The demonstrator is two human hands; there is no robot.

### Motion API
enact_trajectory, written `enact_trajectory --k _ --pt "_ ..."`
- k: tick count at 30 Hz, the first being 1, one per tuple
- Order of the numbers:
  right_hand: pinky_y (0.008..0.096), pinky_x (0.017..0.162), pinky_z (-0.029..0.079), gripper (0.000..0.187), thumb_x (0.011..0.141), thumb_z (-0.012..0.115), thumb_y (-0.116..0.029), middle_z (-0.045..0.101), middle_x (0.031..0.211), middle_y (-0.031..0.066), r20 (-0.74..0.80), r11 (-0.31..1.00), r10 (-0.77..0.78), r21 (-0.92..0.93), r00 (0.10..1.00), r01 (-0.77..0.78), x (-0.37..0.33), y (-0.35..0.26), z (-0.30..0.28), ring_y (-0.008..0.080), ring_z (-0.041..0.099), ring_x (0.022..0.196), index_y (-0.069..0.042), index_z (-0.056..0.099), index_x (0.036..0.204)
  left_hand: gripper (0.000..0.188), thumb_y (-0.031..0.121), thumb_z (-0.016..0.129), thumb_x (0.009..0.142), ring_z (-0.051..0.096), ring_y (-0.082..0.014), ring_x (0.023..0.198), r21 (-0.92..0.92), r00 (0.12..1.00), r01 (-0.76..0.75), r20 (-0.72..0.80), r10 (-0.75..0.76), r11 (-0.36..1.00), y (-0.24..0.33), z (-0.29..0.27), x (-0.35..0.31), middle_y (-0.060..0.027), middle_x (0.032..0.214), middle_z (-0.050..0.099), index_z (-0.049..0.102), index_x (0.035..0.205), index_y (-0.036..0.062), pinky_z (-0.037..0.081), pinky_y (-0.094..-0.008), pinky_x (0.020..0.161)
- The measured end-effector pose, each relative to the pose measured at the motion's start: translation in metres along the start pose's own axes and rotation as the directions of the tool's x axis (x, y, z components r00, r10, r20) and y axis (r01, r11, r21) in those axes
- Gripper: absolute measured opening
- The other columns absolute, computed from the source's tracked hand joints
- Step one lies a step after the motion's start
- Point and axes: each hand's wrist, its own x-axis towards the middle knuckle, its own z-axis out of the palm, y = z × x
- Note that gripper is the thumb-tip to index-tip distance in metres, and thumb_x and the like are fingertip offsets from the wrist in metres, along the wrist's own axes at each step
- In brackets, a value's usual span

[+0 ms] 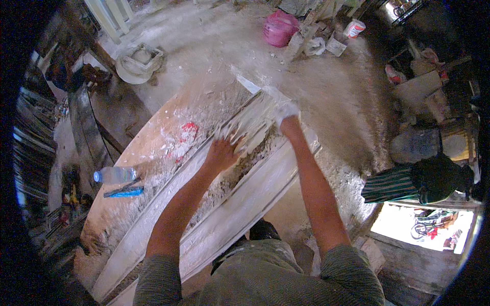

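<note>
A long, pale mould [242,191] runs diagonally from the lower left to the upper middle, with smooth white side strips and a rough grey-white channel between them. Stringy, wet-looking white material [252,122], resembling fibrous plaster, lies over its far part. My left hand [223,153] reaches onto the near end of this material, fingers spread and partly smeared with white. At the far end, my right hand [287,113] is coated white and touches the same material. Its fingers are blurred and hidden by the coating, so their grip does not show.
The mould rests on an orange-brown board [158,127]. A plastic bottle [115,175], a blue tool [124,192] and a red patch [188,132] lie left. A round basin [138,64] stands far left; a pink bundle [281,28] and white bucket [354,28] stand far right.
</note>
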Motion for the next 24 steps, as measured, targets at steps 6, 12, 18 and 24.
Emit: enact_trajectory --k 6,12,18,24 --pt "0.057 0.122 0.025 0.052 0.095 0.055 -0.03 0.066 0.132 0.0244 0.144 0.966 0.252 -0.088 0.957 -0.241 -0.067 -0.149 0.018 0.0398 0.053 0.134 -0.001 0.062 0.138 0.055 0.05 0.047 0.103 0.051 -0.0358 0.136 0.179 0.976 -0.075 0.214 0.036 0.981 -0.003 0.0 -0.036 -0.0115 0.166 0.033 0.046 0.155 0.0307 0.038 -0.0585 0.111" --pt "0.0546 0.099 0.049 0.035 0.098 0.051 -0.032 0.07 0.12 0.0176 0.454 0.972 0.195 0.03 0.869 -0.234 -0.024 -0.077 0.008 0.0349 0.068 0.113 -0.01 0.074 0.113 0.052 0.051 0.045 0.104 0.053 -0.0331 0.134 0.195 0.959 -0.068 0.283 0.01 0.978 0.025 -0.003 0.052 -0.0073 0.156 0.047 0.05 0.152 0.033 0.041 -0.0573 0.107" --pt "0.0564 0.102 0.048 0.056 0.1 0.048 -0.03 0.049 0.15 0.0236 0.202 0.836 0.417 0.297 0.886 -0.461 0.022 0.02 0.012 0.0394 0.059 0.126 -0.004 0.046 0.149 0.084 0.068 0.048 0.097 0.041 -0.0417 0.146 0.075 0.994 0.105 -0.031 -0.102 0.992 0.035 0.003 0.172 -0.0189 0.164 0.035 0.025 0.165 0.0251 0.032 -0.0608 0.116" --pt "0.0528 0.102 0.048 0.057 0.101 0.048 -0.04 0.056 0.142 0.0212 0.46 0.399 0.428 0.677 0.778 -0.619 0.064 0.076 0.044 0.0366 0.061 0.121 -0.001 0.052 0.143 0.111 0.082 0.053 0.085 0.035 -0.0451 0.15 0.271 0.991 -0.069 0.13 0.034 0.96 0.04 -0.021 0.236 -0.0274 0.156 0.045 0.013 0.167 0.0178 0.016 -0.064 0.123"
